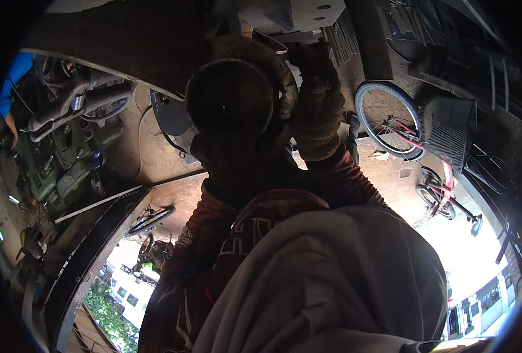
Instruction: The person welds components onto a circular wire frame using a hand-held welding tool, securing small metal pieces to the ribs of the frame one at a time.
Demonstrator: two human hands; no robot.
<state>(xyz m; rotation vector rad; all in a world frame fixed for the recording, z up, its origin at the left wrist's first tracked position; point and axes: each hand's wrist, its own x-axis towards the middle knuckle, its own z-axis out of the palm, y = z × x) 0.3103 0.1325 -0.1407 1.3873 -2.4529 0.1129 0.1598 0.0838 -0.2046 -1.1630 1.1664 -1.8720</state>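
The round dark piece sat ahead of me, toward the top of my view, its nearly circular rim turned to my eyes and its inside deep in shadow. With that rim facing me, any length it had ran away from me, and I could not tell how far. My left hand was the nearer one, just below the rim and seemingly against it, so the piece lay straight ahead of those fingers; they were so lost in the dark that I cannot tell whether they gripped it or only rested there. My right hand, in a bulky glove, was off to the right of the piece and apart from its rim, reaching away from me in line with my forearm. A curved dark part stood between the two, close beside that glove, and whether my right fingers were spread, closed or holding something I cannot tell either. From the upper left, a broad dark panel slanted down to the left side of the rim, though I could not make out whether they touched. Farther right, well apart from my glove, a bicycle with a mesh basket lay beyond the work, and a greenish machine stood to the left.
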